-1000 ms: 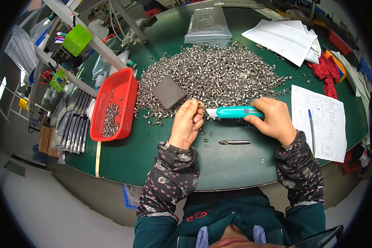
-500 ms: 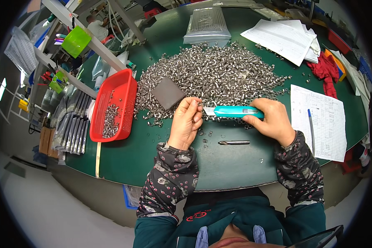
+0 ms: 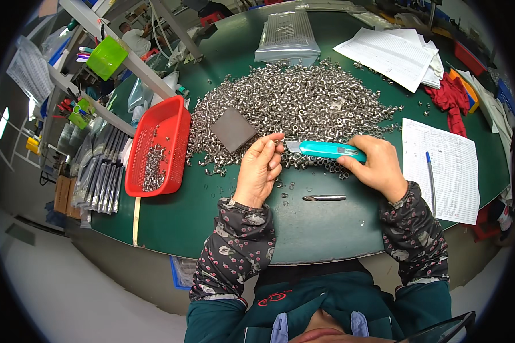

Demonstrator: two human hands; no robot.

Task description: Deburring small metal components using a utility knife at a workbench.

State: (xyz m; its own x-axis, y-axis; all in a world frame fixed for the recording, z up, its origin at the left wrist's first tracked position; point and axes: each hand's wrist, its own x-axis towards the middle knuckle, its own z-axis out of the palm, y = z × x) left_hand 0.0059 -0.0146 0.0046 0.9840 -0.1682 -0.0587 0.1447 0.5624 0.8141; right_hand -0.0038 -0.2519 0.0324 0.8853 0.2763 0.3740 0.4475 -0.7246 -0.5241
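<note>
My right hand [image 3: 382,166] is closed around the turquoise handle of a utility knife [image 3: 329,150], its blade pointing left. The blade tip meets the fingertips of my left hand [image 3: 256,172], which pinch a small metal ring [image 3: 277,143] that is mostly hidden. Just beyond both hands spreads a big heap of small shiny metal rings [image 3: 303,103]. A dark grey square block [image 3: 233,130] lies at the heap's near left side, close to my left fingers. On the green table below the knife rests a fluted drill bit [image 3: 324,198].
Left of the heap stands a red plastic basket [image 3: 184,134] with some rings inside. A printed sheet [image 3: 454,166] with a blue-capped pen [image 3: 430,177] lies at the right. Farther back are more papers [image 3: 386,52], a red cloth [image 3: 449,100] and a clear plastic bag [image 3: 286,34].
The knife has shifted slightly right and tilted, its handle end now a little lower. My left fingertips have moved slightly to the right, staying pinched at the blade tip.
</note>
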